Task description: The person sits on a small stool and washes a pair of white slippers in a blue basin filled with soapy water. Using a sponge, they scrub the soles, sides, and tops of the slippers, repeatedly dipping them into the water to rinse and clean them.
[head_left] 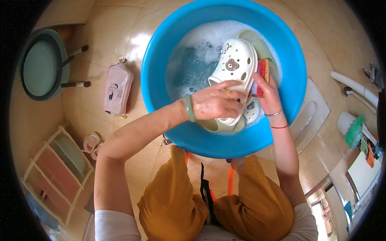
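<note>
The white clog (237,54) partly hides what may be another clog (252,109).

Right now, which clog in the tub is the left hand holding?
The topmost white clog, with the brown bear charm; the other clogs lie lower in the blue tub.

Mustard trousers (253,201) and a green bangle (189,109) show, with seemingly pale-grey sleeves (115,225).
</note>
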Available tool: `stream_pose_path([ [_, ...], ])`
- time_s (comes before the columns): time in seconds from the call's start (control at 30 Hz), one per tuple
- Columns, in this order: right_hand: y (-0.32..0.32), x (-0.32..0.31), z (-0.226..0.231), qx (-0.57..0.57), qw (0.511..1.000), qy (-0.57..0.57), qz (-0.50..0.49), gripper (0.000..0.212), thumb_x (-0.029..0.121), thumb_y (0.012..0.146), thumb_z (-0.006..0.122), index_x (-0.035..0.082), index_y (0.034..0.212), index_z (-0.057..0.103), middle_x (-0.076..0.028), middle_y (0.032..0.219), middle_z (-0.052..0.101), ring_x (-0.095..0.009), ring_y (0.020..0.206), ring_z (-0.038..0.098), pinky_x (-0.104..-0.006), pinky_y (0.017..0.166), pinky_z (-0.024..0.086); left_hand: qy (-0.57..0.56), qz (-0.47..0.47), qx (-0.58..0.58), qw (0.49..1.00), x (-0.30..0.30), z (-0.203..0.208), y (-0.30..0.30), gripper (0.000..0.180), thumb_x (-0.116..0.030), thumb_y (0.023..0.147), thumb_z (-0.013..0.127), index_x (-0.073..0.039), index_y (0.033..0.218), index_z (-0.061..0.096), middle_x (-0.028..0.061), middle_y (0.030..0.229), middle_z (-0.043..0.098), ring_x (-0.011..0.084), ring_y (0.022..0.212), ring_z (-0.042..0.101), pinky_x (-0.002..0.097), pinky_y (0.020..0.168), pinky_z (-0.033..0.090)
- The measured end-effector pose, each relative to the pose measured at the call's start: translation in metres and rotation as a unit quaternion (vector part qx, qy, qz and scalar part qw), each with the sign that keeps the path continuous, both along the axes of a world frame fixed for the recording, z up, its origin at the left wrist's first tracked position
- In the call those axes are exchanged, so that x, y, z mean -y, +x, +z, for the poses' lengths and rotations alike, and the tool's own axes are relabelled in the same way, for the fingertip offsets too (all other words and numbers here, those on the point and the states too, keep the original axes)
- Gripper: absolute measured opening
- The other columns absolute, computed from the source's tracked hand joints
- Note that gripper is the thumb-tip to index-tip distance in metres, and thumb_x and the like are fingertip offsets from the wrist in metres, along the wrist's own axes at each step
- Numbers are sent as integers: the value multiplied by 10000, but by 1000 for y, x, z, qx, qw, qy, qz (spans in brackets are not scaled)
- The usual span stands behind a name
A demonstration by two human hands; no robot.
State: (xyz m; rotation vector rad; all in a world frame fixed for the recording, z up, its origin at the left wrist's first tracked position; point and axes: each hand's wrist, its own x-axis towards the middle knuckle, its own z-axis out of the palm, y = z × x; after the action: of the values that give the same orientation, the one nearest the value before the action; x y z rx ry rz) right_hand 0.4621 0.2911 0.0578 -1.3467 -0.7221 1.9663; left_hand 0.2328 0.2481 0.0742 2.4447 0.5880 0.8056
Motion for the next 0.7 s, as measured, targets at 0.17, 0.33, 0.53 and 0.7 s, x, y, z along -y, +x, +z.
stream_pose_path([
  [0.17, -23, 2, -19, 158, 981, 110, 28, 545, 200, 858, 791, 25, 1292, 511, -6, 1025, 611, -82, 798, 576, -225, 642, 491, -239, 351, 109, 899, 42, -2, -5, 182, -28, 862, 659, -110, 1024, 676, 107, 1201, 609, 254, 1175, 579, 409, 1041, 472],
  [0.33, -31, -3, -28, 54, 995, 54, 57, 473, 170, 911, 722, 21, 1313, 523, -33, 1123, 623, -105, 1002, 582, -271, 872, 489, -730, 349, 470, 352, 55, -27, -10, 455, -416, 1020, 540, -28, 1253, 590, 84, 1206, 623, 197, 1091, 604, 357, 987, 492],
  [0.53, -41, -9, -38, 187, 957, 142, 173, 545, 283, 943, 678, 20, 1385, 496, -104, 1175, 626, -159, 1062, 601, -298, 931, 478, -708, 177, 659, 182, 0, -46, 9, 549, -531, 1008, 487, -100, 1338, 564, 91, 1310, 632, 273, 1187, 598, 432, 1034, 473],
  [0.7, -47, -60, -21, 353, 825, 396, 195, 564, 347, 923, 661, 93, 1403, 511, -189, 1249, 601, -363, 1094, 573, -414, 956, 463, -672, 350, 617, 213, -4, -39, 14, 380, -295, 1029, 533, -56, 1323, 561, 101, 1267, 646, 271, 1089, 648, 438, 944, 529],
])
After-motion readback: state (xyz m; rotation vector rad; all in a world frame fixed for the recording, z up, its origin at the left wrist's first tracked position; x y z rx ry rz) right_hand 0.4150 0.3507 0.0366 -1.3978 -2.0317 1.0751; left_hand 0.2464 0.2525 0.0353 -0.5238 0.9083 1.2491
